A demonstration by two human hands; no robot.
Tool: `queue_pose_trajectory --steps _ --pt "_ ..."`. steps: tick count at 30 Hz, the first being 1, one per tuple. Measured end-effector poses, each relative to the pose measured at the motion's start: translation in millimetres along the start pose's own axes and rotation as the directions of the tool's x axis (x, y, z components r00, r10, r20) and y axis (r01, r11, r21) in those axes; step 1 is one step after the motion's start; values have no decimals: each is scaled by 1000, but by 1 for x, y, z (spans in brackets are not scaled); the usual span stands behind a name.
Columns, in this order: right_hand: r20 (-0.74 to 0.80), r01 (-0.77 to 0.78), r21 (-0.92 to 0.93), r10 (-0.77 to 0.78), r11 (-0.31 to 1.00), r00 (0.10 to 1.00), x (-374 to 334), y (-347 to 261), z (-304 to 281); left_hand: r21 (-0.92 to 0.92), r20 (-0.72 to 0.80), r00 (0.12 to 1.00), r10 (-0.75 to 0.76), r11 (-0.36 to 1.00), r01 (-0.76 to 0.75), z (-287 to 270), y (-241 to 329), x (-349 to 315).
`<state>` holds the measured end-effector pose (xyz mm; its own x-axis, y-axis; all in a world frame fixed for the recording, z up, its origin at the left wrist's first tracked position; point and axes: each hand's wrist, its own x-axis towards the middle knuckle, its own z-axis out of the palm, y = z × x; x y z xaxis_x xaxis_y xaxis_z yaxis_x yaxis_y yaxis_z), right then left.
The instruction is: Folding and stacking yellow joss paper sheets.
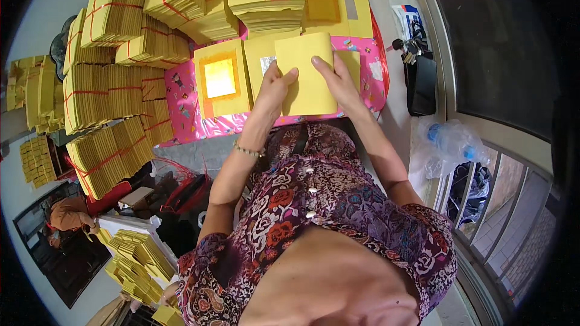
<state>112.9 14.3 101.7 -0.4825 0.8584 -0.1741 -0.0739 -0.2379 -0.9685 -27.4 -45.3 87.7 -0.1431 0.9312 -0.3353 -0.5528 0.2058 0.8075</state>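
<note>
Pinches yellow paper [309, 93] at opposite long edges between left hand [273, 89] and right hand [342, 86], lengthwise away from the chest [329, 259].

I've got a plain yellow paper sheet [308, 93] pinched btwn my L hand [275, 92] & R hand [344, 86]. Rectangular, long side pointing away from me, slightly askew; rt edge rounds over like a fold. It's above other yellow sheets [257, 51] on the pink tablecloth [372, 54]; can't tell if touching.
</note>
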Motion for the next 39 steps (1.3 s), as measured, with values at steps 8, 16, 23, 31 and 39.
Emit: queue_pose_trajectory --steps 8,16,23,31,39 --pt "-42 -45 53 47 998 998 10 12 -2 53 -98 994 -51 997 56 -1 -8 13" --pt "-29 28 12 -27 1000 999 3 12 -10 186 -79 983 167 971 -150 11 -8 -1" --pt "-25 182 -3 -182 983 983 -14 -12 -13 260 -23 904 426 876 -406 25 -12 -23" --pt "-23 255 -44 -256 966 966 -21 -27 -11 276 -12 913 407 879 -388 23 -15 -35" --pt "-97 275 -59 -280 960 955 -22 -25 -20 237 14 912 410 885 -401 28 -14 -41"
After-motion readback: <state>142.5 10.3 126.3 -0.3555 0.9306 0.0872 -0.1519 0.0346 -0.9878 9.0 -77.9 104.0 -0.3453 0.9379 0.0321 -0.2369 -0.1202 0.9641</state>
